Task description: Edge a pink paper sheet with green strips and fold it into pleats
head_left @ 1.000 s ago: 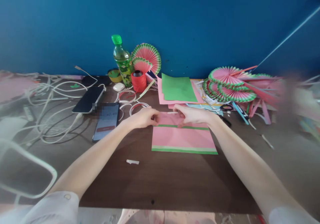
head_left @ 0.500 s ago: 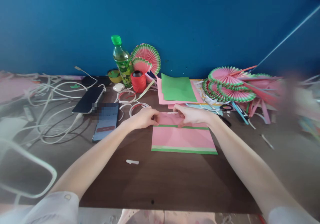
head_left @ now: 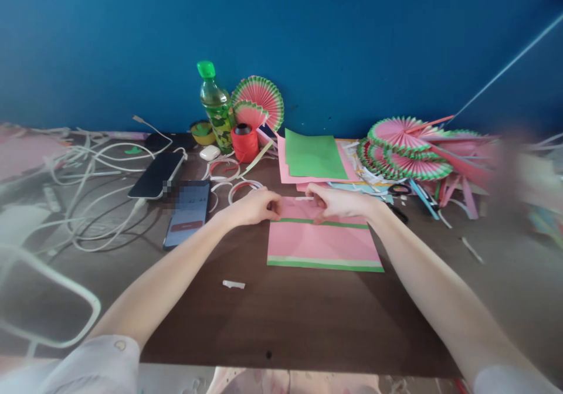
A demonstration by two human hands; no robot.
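Here, one white scrap (head_left: pixel 233 285) on the table (head_left: pixel 299 323), nearer than the left hand (head_left: pixel 254 207). Pink paper (head_left: pixel 323 244), two green bands, lies between and just nearer than both hands; one sheet or two, cannot tell. Left hand: fingers drawn narrow, pinching the paper's left edge. Right hand (head_left: pixel 342 201): thumb and forefinger parted, touching the paper; grip unclear. One lit phone (head_left: pixel 192 209) left of left hand. Beyond the hands: one green sheet (head_left: pixel 315 156), one red spool (head_left: pixel 245 146), one green-capped bottle (head_left: pixel 218 121).

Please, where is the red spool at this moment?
In the head view, the red spool stands left of centre, just right of the green-capped bottle and in front of the pleated paper fan.
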